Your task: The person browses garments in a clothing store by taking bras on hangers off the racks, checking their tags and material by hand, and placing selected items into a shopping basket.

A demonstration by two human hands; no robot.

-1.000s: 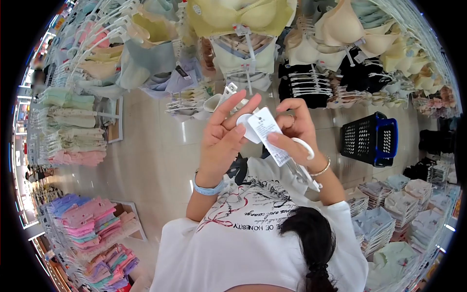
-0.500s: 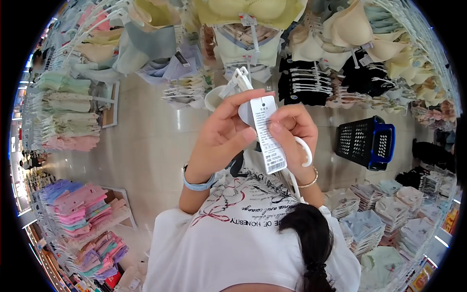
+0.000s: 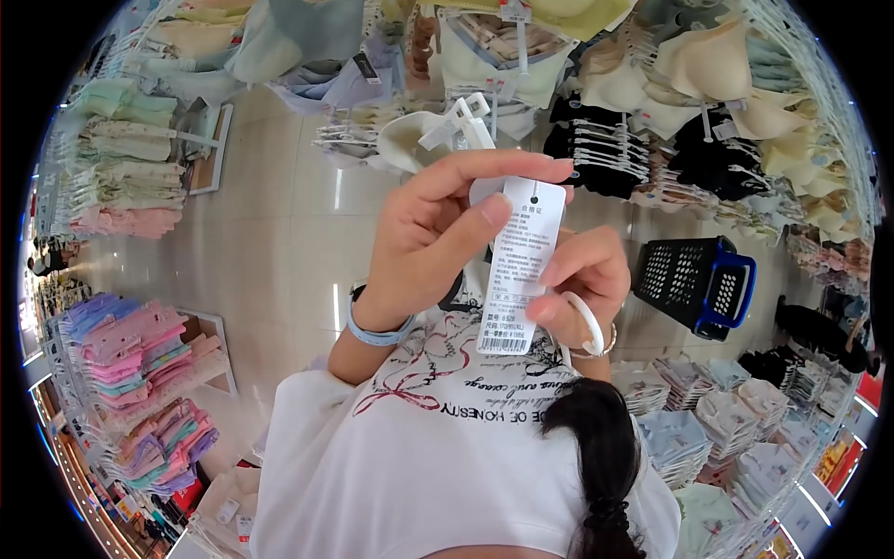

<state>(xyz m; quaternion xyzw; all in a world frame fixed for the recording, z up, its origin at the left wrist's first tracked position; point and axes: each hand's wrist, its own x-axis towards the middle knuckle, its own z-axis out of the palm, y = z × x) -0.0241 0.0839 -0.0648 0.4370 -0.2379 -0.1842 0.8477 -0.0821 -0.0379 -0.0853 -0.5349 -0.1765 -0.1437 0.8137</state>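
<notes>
A white printed price tag [image 3: 518,270] with a barcode at its lower end is held up in front of my chest. My left hand [image 3: 442,228] grips its upper part, thumb on the printed face and fingers behind. At the tag's lower right edge, my right hand [image 3: 585,284] is closed, with thumb and index fingertip against the card. A white hanger hook [image 3: 589,321] curves out beside the right thumb. Beyond the left fingers show a white hanger clip [image 3: 468,114] and a cream bra cup [image 3: 407,138]; the hanger's middle is hidden by the hands and tag.
Bras on hangers [image 3: 703,61] fill the racks ahead. A black shopping basket [image 3: 684,279] with a blue rim is on the floor at right. Folded pink garments [image 3: 140,349] are stacked on the left, and packaged clothes [image 3: 684,443] at lower right.
The tag has come nearer and turned more upright, its print now clearer. My left thumb has moved up onto its face; my right hand has shifted lower along its edge.
</notes>
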